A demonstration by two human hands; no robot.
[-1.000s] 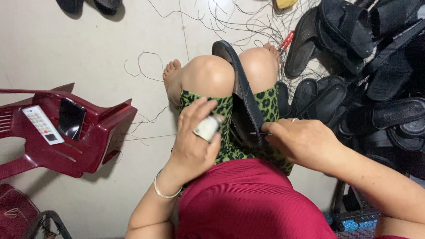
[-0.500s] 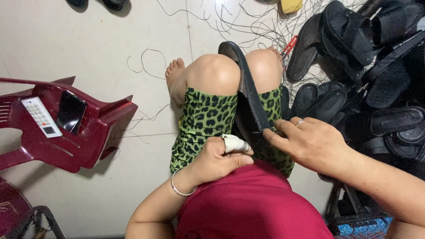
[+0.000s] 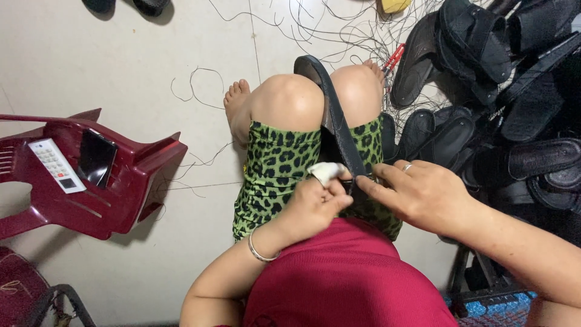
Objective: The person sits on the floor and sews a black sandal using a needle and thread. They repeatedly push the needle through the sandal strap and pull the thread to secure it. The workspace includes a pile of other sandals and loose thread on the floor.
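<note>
Looking down from the head camera, a seated person holds a long black rubber sandal sole (image 3: pixel 334 121) wedged edge-up between bare knees, its far tip rising above the kneecaps and its near end resting on the lap over green leopard-print shorts (image 3: pixel 275 172). The left hand (image 3: pixel 315 203), one finger wrapped in white tape (image 3: pixel 324 171), has its fingers closed together against the near end of the sole. The right hand (image 3: pixel 423 197), wearing a ring, pinches the same end from the other side, thumb and forefinger pressed on the sole's edge. Whether a needle or thread sits between the fingertips is too small to tell.

The sole looks light, bendy and somewhat grippy, likely to flex if held only at one end, so the knees serve as a clamp while both hands steady the near edge.

On the pale tiled floor (image 3: pixel 121 54), loose dark threads (image 3: pixel 321 30) lie scattered at the far edge. A heap of finished black strapped sandals (image 3: pixel 514 72) fills the right side. A dark red plastic chair (image 3: pixel 103 181) lies tipped at the left edge, carrying a white remote control (image 3: pixel 55 165) and a black phone (image 3: pixel 97 158).
</note>
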